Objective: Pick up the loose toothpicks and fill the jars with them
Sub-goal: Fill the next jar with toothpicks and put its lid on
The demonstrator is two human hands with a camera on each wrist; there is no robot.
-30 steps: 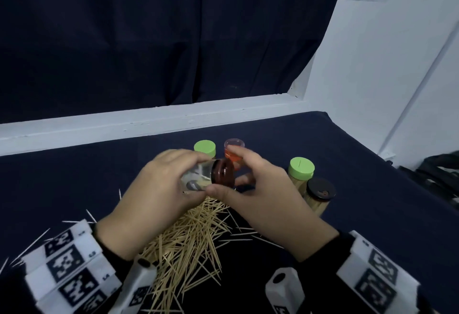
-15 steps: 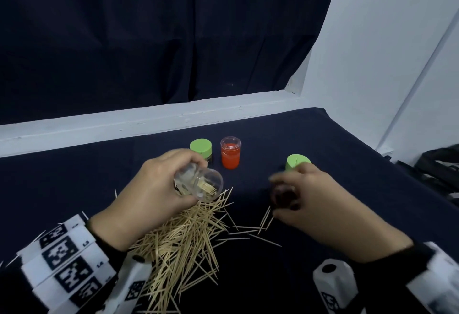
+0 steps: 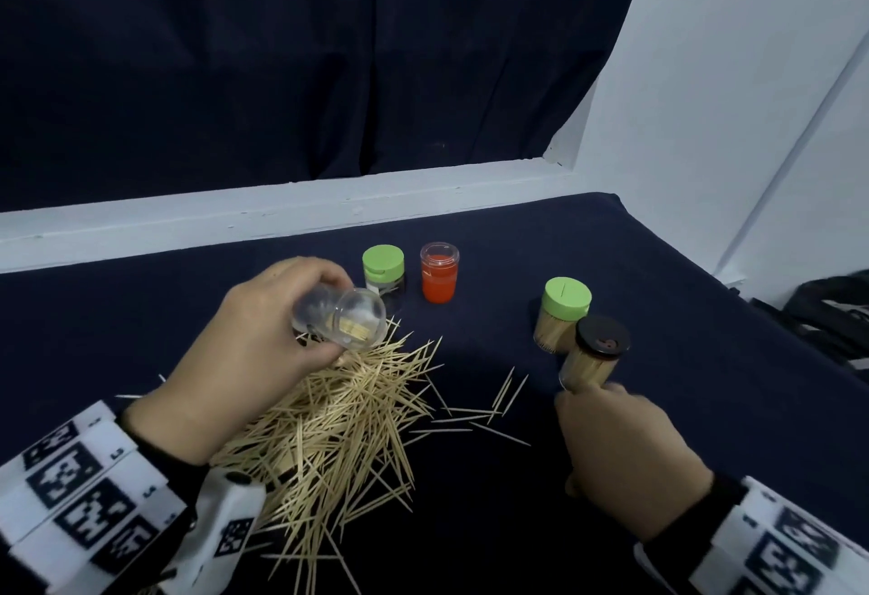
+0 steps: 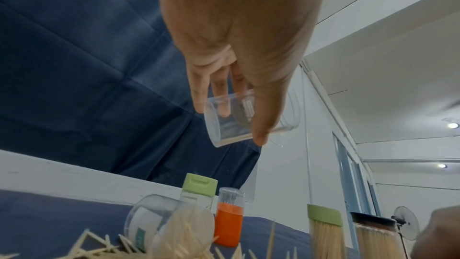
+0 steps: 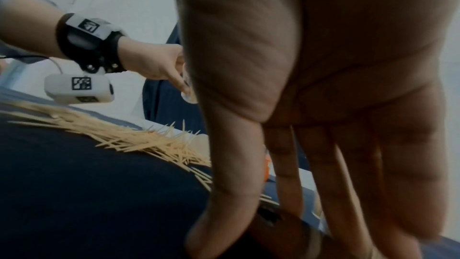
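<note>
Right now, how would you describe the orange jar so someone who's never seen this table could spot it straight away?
Start at the toothpick pile on the dark table and look past it toward the white ledge at the back. Two small containers stand upright there side by side; the orange jar is the right one. It alone has an orange body and clear cap, whereas its neighbour has a green lid.

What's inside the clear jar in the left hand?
A few toothpicks lie along the lower side of the tilted, lidless clear jar. The left hand covers its base end.
</note>
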